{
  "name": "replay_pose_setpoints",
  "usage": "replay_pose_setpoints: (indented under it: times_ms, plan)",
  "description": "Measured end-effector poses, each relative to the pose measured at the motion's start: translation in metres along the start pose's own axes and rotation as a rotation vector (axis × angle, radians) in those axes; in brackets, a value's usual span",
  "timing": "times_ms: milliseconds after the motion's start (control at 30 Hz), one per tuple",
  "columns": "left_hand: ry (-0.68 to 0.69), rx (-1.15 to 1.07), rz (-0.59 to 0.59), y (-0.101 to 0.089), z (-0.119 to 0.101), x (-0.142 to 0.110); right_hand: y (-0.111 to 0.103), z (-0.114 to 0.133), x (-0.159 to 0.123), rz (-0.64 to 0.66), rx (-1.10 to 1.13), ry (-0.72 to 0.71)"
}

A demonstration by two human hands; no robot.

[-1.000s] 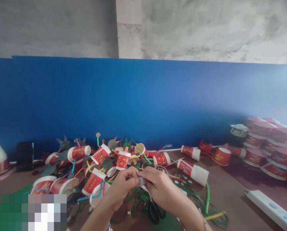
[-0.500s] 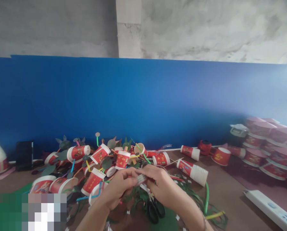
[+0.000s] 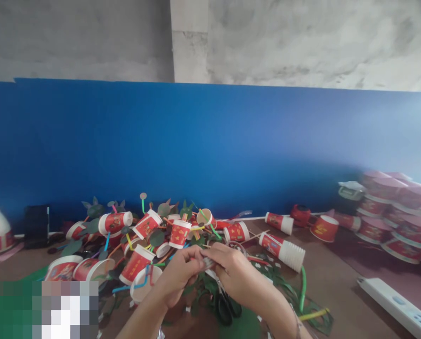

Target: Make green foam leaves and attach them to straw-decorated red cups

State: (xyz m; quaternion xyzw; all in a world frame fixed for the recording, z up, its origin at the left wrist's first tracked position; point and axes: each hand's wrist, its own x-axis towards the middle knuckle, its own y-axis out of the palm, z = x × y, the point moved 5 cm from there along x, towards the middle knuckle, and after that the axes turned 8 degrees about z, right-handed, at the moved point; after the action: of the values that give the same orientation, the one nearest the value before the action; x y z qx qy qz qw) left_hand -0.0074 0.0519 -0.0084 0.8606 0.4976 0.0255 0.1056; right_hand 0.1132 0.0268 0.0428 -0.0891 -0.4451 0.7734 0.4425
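Note:
My left hand (image 3: 182,273) and my right hand (image 3: 233,270) meet at the front middle of the head view, fingertips pinched together. Between them is a small greyish, partly see-through piece (image 3: 207,263), mostly covered by the fingers; its kind cannot be made out. A thin pale stick end shows by my right fingertips. Under my right hand are scissors with black handles (image 3: 225,308), blades pointing up toward the fingers; whether the hand touches them is unclear. Green paper scraps (image 3: 201,299) lie below. Beside my left wrist, a white-mouthed paper cup (image 3: 145,288) holds bent straws.
Red paper cups (image 3: 138,266) with straws and paper discs form a heap at left. A nested cup stack (image 3: 283,252) lies to the right. Pink-topped cups (image 3: 408,207) are piled far right, behind a white power strip (image 3: 397,303). A blue wall panel (image 3: 210,150) stands behind.
Both hands stay together on the small greyish piece. Half a second ago more of it showed and it was tilted; now the fingers cover it more. The surrounding cups have not moved.

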Motion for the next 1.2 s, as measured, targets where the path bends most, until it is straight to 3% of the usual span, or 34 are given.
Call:
replay_pose_setpoints:
  times_ms: [200, 467, 633, 867, 1067, 1200]
  plan:
    - [0.03, 0.028, -0.029, 0.003, -0.002, -0.001, -0.001, 0.003, -0.001, -0.003, -0.036, 0.011]
    - [0.052, 0.067, -0.013, -0.006, -0.008, -0.003, -0.011, 0.002, 0.001, -0.089, 0.141, 0.024]
    - [0.155, 0.297, -0.012, -0.011, -0.025, -0.008, -0.006, -0.003, 0.001, 0.005, 0.333, 0.121]
    - [0.347, 0.713, -0.008, -0.003, -0.044, -0.02, 0.01, -0.015, 0.005, 0.081, 0.509, 0.218]
    - [0.42, 0.732, -0.018, 0.004, -0.042, -0.022, 0.017, -0.017, 0.003, 0.211, 0.656, 0.226]
    - [0.429, 0.709, -0.107, 0.001, -0.04, -0.023, 0.021, -0.018, 0.005, 0.162, 0.775, 0.283]
